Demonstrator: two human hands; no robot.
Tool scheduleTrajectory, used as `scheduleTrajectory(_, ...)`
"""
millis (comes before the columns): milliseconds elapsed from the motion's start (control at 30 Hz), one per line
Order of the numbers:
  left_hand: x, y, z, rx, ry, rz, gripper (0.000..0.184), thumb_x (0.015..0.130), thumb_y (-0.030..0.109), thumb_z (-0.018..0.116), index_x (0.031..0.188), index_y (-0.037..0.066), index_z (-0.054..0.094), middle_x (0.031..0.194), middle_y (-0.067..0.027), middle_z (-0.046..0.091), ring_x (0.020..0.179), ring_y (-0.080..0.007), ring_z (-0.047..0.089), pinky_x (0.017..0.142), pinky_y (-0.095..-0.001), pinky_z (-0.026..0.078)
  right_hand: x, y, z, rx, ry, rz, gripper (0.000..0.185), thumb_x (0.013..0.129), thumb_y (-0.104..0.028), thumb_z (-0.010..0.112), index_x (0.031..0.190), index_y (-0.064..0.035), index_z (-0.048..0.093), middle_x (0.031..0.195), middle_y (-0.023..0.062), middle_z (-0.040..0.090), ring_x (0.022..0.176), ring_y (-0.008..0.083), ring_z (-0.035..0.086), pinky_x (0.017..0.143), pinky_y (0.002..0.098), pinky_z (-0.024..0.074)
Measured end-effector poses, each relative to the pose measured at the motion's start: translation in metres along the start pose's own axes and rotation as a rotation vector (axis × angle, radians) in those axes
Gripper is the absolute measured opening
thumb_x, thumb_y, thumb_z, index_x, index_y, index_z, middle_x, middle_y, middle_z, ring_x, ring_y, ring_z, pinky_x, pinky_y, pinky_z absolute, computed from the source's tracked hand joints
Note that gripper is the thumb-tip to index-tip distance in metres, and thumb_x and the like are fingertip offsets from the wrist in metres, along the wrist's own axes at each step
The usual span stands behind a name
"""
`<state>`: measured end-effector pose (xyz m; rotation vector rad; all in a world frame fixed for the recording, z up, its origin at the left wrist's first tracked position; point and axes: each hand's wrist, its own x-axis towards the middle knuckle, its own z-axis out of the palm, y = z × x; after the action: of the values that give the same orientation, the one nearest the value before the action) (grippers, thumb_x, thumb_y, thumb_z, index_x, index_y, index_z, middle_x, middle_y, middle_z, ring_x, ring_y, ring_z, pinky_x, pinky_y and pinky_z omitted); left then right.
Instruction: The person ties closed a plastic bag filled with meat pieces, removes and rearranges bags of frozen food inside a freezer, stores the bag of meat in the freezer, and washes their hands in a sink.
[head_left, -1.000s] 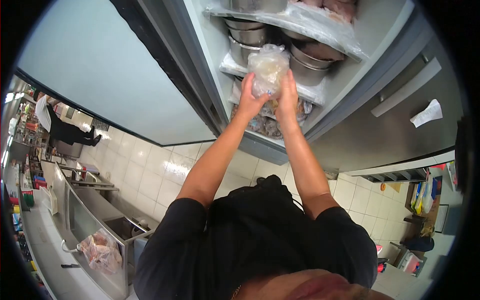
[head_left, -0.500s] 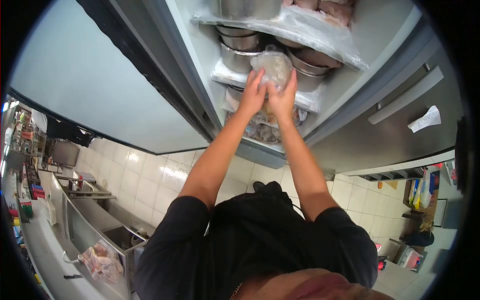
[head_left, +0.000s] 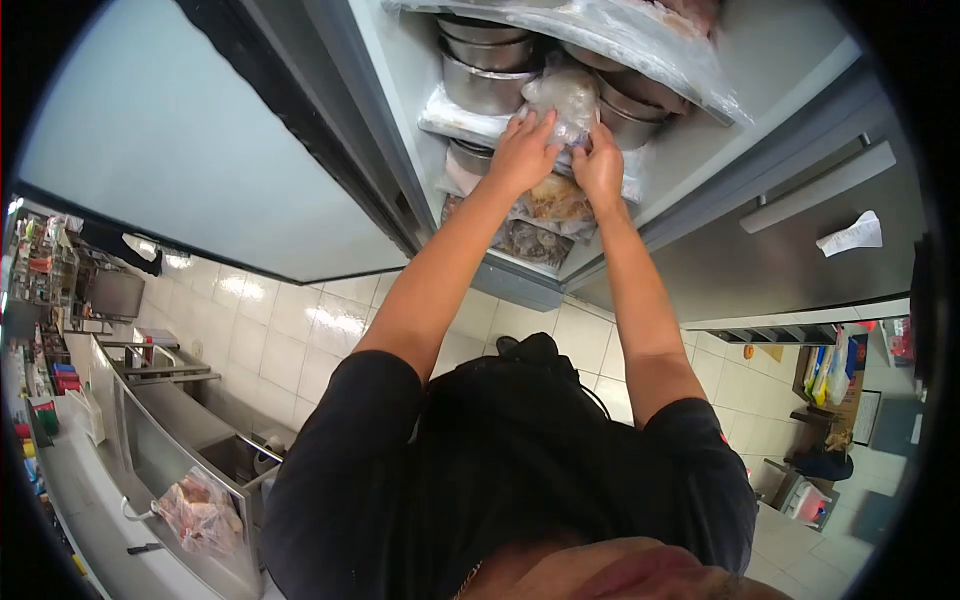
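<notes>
A clear plastic bag with pale contents (head_left: 566,98) sits at the middle shelf of the open fridge, between stacks of metal pots (head_left: 487,80). My left hand (head_left: 524,152) presses its fingers on the bag's near left side. At the bag's lower right, my right hand (head_left: 600,165) grips its edge with bent fingers. Below both hands, bags of brownish food (head_left: 555,200) lie on a lower shelf. Plastic wrap covers the shelf edge (head_left: 465,122).
The fridge door (head_left: 230,150) stands open on the left. A closed steel door with a handle (head_left: 820,190) is on the right. A bag of meat (head_left: 200,510) and a knife (head_left: 145,548) rest on the left counter. Part of another person shows far left.
The bag has moved slightly right and deeper among the pots. My hands have spread apart around its near side. The view has shifted, and the other person is now mostly out of sight.
</notes>
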<state>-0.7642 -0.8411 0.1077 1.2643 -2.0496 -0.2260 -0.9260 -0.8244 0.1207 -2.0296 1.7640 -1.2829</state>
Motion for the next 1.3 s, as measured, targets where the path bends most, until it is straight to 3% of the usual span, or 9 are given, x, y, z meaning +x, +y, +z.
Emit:
scheduleTrajectory(267, -0.168, -0.028, -0.040, -0.197, 0.276, -0.066, 0.056, 0.080, 0.018, 0.070, 0.132, 0.004, 0.054, 0.127, -0.0205, 0.058, 0.118, -0.0390, 0.052, 0.102, -0.0471, 0.042, -0.112, -0.026, 0.015, 0.088, 0.082, -0.135, 0.054, 0.087, -0.006, 0.068, 0.137, 0.0040, 0.049, 0.130, 0.0258, 0.055, 0.116, 0.0310, 0.058, 0.100, 0.0406, 0.0468)
scheduleTrajectory(467, -0.406, -0.055, -0.077, -0.250, 0.038, -0.819, 0.052, 0.088, 0.023, 0.065, 0.136, 0.007, 0.053, 0.128, -0.0196, 0.057, 0.119, -0.0374, 0.052, 0.105, -0.0462, 0.041, -0.248, -0.009, 0.096, 0.411, -0.696, 0.178, 0.055, 0.084, -0.002, 0.068, 0.136, 0.0024, 0.050, 0.113, 0.0192, 0.065, 0.096, 0.0257, 0.065, 0.085, 0.0353, 0.0529)
scheduleTrajectory(667, -0.547, -0.057, -0.086, -0.406, 0.380, -1.302, 0.047, 0.095, 0.028, 0.062, 0.137, 0.008, 0.053, 0.124, -0.0178, 0.063, 0.110, -0.0261, 0.061, 0.092, -0.0385, 0.051, -0.136, -0.036, 0.092, 0.030, 0.159, -0.308, 0.060, 0.084, -0.023, 0.079, 0.125, 0.0073, 0.047, 0.115, 0.0214, 0.054, 0.102, 0.0277, 0.058, 0.087, 0.0398, 0.0531)
scheduleTrajectory(733, -0.570, -0.057, -0.082, -0.536, 0.454, -1.274, 0.046, 0.094, 0.025, 0.060, 0.135, 0.005, 0.054, 0.128, -0.0206, 0.061, 0.116, -0.0289, 0.060, 0.096, -0.0401, 0.049, -0.079, -0.054, 0.056, 0.167, 0.319, -0.005, 0.066, 0.080, -0.023, 0.082, 0.124, 0.0074, 0.043, 0.114, 0.0208, 0.051, 0.097, 0.0270, 0.057, 0.083, 0.0395, 0.0533)
scheduleTrajectory(800, -0.577, -0.064, -0.082, -0.528, 0.358, -1.306, 0.047, 0.096, 0.023, 0.056, 0.139, 0.004, 0.050, 0.129, -0.0207, 0.060, 0.119, -0.0290, 0.057, 0.101, -0.0392, 0.045, -0.009, 0.005, 0.027, -0.265, 0.541, -0.302, 0.060, 0.078, -0.026, 0.083, 0.115, 0.0049, 0.047, 0.109, 0.0164, 0.048, 0.091, 0.0254, 0.054, 0.076, 0.0370, 0.0510)
scheduleTrajectory(967, -0.549, -0.106, -0.105, -0.716, 0.406, -1.305, 0.045, 0.098, 0.017, 0.056, 0.139, 0.000, 0.049, 0.130, -0.0202, 0.059, 0.121, -0.0255, 0.056, 0.103, -0.0352, 0.043, 0.046, -0.038, -0.002, 0.251, 0.630, -0.174, 0.073, 0.077, -0.021, 0.084, 0.126, 0.0077, 0.038, 0.117, 0.0187, 0.047, 0.084, 0.0182, 0.058, 0.074, 0.0309, 0.0530)
scheduleTrajectory(1133, -0.519, -0.135, -0.099, -0.702, 0.325, -1.179, 0.044, 0.097, 0.017, 0.056, 0.137, -0.001, 0.051, 0.128, -0.0208, 0.060, 0.120, -0.0247, 0.057, 0.101, -0.0351, 0.045, 0.052, -0.011, -0.008, 0.289, 0.712, -0.173, 0.053, 0.079, -0.020, 0.081, 0.111, 0.0056, 0.048, 0.092, 0.0117, 0.058, 0.081, 0.0186, 0.059, 0.072, 0.0299, 0.0507)
scheduleTrajectory(1167, -0.515, -0.146, -0.089, -0.641, 0.259, -1.127, 0.043, 0.097, 0.018, 0.055, 0.136, -0.001, 0.052, 0.126, -0.0199, 0.062, 0.117, -0.0252, 0.059, 0.099, -0.0359, 0.047, 0.040, -0.008, -0.014, -0.062, 0.736, -0.208, 0.039, 0.082, -0.021, 0.078, 0.103, 0.0036, 0.057, 0.092, 0.0122, 0.060, 0.081, 0.0213, 0.059, 0.074, 0.0333, 0.0501)
scheduleTrajectory(1300, -0.473, -0.146, -0.063, -0.509, 0.225, -1.200, 0.038, 0.095, 0.021, 0.056, 0.130, 0.005, 0.058, 0.113, -0.0146, 0.068, 0.092, -0.0224, 0.066, 0.082, -0.0380, 0.053, -0.025, -0.020, 0.023, 0.016, 0.278, -0.131, 0.027, 0.091, -0.019, 0.070, 0.102, 0.0051, 0.064, 0.096, 0.0172, 0.067, 0.087, 0.0261, 0.063, 0.080, 0.0387, 0.0519)
